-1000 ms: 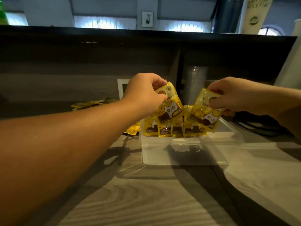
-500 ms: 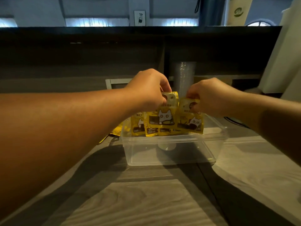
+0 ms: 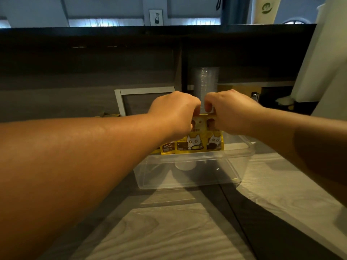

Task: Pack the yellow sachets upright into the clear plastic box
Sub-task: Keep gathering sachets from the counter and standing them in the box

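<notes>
A clear plastic box (image 3: 242, 156) stands on the wooden counter in front of me. Several yellow sachets (image 3: 193, 142) printed with a white cat stand upright in a row along its far wall. My left hand (image 3: 174, 111) pinches the top of one sachet near the middle of the row. My right hand (image 3: 232, 109) pinches the top of the neighbouring sachet (image 3: 215, 141) on the right end. The two hands nearly touch above the box. The near half of the box holds no sachets.
A stack of clear plastic cups (image 3: 206, 81) stands behind the box. A grey frame (image 3: 120, 102) leans against the back wall at the left. More yellow sachets (image 3: 110, 115) lie on the counter far left. A dark shelf unit runs overhead.
Both hands have come together and lowered their sachets into the row at the box's far wall. The view has moved closer.
</notes>
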### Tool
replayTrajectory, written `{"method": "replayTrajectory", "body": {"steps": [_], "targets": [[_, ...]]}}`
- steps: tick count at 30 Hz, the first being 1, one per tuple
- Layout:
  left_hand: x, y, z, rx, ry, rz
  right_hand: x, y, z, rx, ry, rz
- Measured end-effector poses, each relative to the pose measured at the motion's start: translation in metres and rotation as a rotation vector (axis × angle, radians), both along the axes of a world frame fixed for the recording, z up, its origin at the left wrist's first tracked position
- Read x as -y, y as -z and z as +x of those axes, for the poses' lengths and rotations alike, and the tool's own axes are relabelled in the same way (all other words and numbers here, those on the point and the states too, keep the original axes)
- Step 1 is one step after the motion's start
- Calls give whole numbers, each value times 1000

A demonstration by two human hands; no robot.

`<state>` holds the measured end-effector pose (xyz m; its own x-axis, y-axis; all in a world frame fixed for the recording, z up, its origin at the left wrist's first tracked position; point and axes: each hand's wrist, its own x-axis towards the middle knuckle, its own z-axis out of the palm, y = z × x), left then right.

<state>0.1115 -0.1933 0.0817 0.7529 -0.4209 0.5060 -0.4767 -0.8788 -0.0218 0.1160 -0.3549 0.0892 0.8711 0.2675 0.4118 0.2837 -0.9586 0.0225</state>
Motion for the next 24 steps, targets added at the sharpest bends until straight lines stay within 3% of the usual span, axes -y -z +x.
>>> {"method": "replayTrajectory", "body": {"steps": [7,13,19,24], "targets": [[3,5,6,120,-74,117,3,-2,-10,-3,-11,43],[-10,-8,-5,-118,-110,-173,-22,-14,-42,112,-77,159],[-97,-6,-36,-89,-224,-387,-87,-21,-77,118,-224,254],[-186,29,-67,-119,-470,-323,-162,-6,-96,93,-324,268]]}}
